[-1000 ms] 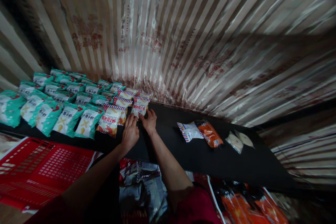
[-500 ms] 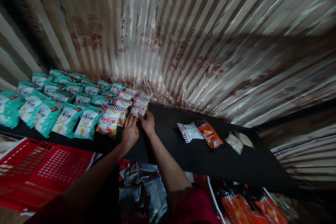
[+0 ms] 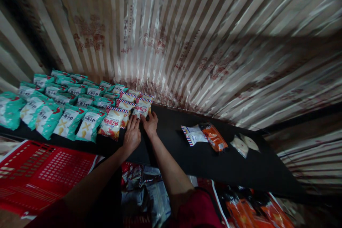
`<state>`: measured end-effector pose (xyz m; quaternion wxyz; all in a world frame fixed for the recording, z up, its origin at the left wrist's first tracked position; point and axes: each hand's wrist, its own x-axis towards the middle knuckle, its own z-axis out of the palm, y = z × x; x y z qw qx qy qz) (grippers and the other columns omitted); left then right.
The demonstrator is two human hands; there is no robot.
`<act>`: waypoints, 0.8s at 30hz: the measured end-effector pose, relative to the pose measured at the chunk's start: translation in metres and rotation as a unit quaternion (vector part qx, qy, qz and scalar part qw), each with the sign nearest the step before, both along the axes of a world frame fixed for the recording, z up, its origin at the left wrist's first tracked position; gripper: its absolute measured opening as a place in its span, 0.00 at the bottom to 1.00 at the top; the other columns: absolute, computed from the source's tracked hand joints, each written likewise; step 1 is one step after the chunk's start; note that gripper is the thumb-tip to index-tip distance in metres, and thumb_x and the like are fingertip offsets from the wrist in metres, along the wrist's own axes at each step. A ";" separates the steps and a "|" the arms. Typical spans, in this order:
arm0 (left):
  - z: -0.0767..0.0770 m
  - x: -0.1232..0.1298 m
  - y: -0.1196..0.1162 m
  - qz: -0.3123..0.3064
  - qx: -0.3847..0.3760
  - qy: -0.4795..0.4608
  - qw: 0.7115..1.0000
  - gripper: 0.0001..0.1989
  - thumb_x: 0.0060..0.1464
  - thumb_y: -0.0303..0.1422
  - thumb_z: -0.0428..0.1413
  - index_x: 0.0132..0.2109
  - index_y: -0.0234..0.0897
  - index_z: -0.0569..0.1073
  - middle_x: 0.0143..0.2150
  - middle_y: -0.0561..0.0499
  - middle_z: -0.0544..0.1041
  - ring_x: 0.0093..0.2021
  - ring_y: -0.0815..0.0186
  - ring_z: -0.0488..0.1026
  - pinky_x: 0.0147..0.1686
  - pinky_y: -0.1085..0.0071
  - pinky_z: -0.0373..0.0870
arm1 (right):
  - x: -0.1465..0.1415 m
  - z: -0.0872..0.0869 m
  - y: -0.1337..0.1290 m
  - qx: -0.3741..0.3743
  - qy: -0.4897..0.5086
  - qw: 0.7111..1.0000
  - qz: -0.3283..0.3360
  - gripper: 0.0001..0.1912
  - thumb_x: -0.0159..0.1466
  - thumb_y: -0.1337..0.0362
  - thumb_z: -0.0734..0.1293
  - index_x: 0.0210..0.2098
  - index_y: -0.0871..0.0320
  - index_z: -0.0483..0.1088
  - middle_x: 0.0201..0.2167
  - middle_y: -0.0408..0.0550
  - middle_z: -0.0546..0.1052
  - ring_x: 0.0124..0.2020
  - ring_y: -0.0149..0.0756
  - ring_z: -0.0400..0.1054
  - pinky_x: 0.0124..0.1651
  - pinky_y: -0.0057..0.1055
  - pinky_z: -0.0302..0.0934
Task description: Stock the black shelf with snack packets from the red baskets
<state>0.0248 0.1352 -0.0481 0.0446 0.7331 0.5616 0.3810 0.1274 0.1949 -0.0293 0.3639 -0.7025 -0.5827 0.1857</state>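
- Striped-edge snack bag (image 3: pixel 142 108) sat at 12 o'clock from the hands, on the black shelf (image 3: pixel 173 151).
- Left hand (image 3: pixel 132 138): fingers close together, nearly straight, tips at the bag's 7 o'clock edge; couldn't tell if they gripped.
- Right hand (image 3: pixel 150 125): thumb and fingers slightly parted, at the 5 o'clock edge; grip couldn't be told.
- Teal bags (image 3: pixel 68 122) stood in rows toward 9–10 o'clock.
- Orange packet (image 3: pixel 216 137) lay at 3 o'clock.
- Red basket (image 3: pixel 62 169): was at 8 o'clock.
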 end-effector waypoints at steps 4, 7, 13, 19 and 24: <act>-0.002 0.000 0.002 -0.003 -0.005 -0.004 1.000 0.26 0.51 0.21 0.44 0.59 0.29 0.60 0.64 0.39 0.57 0.66 0.54 0.45 0.61 0.52 0.56 | 0.000 -0.004 0.002 0.006 0.006 1.000 0.005 0.21 0.58 0.56 0.64 0.48 0.58 0.70 0.55 0.59 0.64 0.59 0.49 0.54 0.57 0.44 0.51; -0.002 0.000 0.002 -0.010 -0.004 0.000 1.000 0.27 0.50 0.20 0.44 0.59 0.28 0.60 0.64 0.39 0.58 0.67 0.55 0.45 0.61 0.52 0.55 | 0.000 -0.007 0.002 0.008 0.011 1.000 0.004 0.20 0.58 0.56 0.64 0.48 0.57 0.70 0.54 0.57 0.65 0.58 0.48 0.55 0.57 0.42 0.52; 0.000 0.000 0.000 -0.011 -0.004 0.005 1.000 0.26 0.51 0.20 0.44 0.58 0.27 0.61 0.64 0.38 0.57 0.67 0.55 0.42 0.62 0.53 0.54 | 0.002 -0.007 0.001 0.006 0.018 1.000 0.001 0.25 0.57 0.54 0.65 0.51 0.60 0.67 0.55 0.59 0.64 0.58 0.47 0.55 0.57 0.40 0.52; 0.002 0.001 -0.003 -0.010 -0.003 0.000 1.000 0.25 0.50 0.20 0.44 0.57 0.27 0.62 0.65 0.38 0.55 0.67 0.54 0.42 0.62 0.53 0.54 | 0.003 -0.003 -0.008 0.019 0.030 0.999 0.000 0.26 0.58 0.55 0.64 0.52 0.61 0.66 0.56 0.59 0.64 0.59 0.45 0.54 0.58 0.40 0.49; 0.004 0.005 -0.009 -0.010 0.001 -0.002 1.000 0.25 0.50 0.20 0.44 0.57 0.28 0.62 0.65 0.37 0.55 0.67 0.53 0.43 0.61 0.53 0.55 | 0.003 0.002 -0.023 0.017 0.032 0.999 -0.009 0.26 0.59 0.55 0.63 0.52 0.64 0.66 0.56 0.61 0.63 0.58 0.45 0.55 0.57 0.38 0.51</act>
